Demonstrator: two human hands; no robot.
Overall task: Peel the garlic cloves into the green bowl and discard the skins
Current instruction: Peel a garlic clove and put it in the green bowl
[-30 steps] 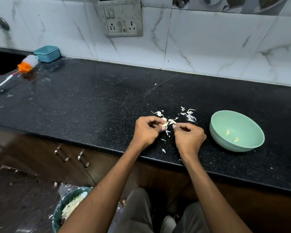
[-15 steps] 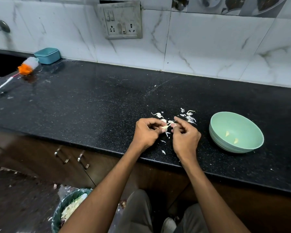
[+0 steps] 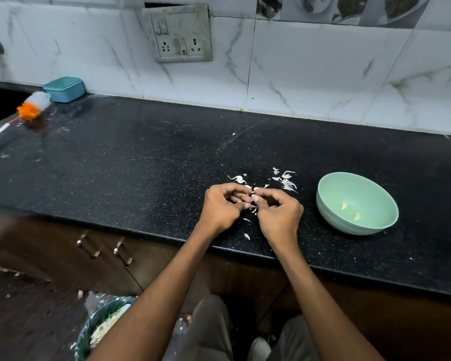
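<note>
While a garlic clove (image 3: 252, 196) is pinched between the fingertips of both hands above the near edge of the black table (image 3: 141, 165), the peeling step is judged to be under way. The left hand (image 3: 223, 208) is curled round the clove from one side, and the right hand (image 3: 277, 213) is closed on it from the other, thumb and forefinger meeting at its tip; the clove itself is almost wholly hidden, so how much skin is left cannot be told. Loose skins (image 3: 287, 179) are scattered on the table just beyond the hands and between them and the green bowl (image 3: 328, 204), which stands well apart to the right with two peeled cloves (image 3: 344, 205) in it.

To do the step well, the clove should be steadied by the left hand while the skin is caught at the tip and drawn off in one strip, not in crumbs. Light pressure is advised, since a bare clove is likely to be slippery. Once clean, the clove should be dropped into the bowl, and the skins gathered for the lined bin (image 3: 107, 324) seen on the floor below.
</note>
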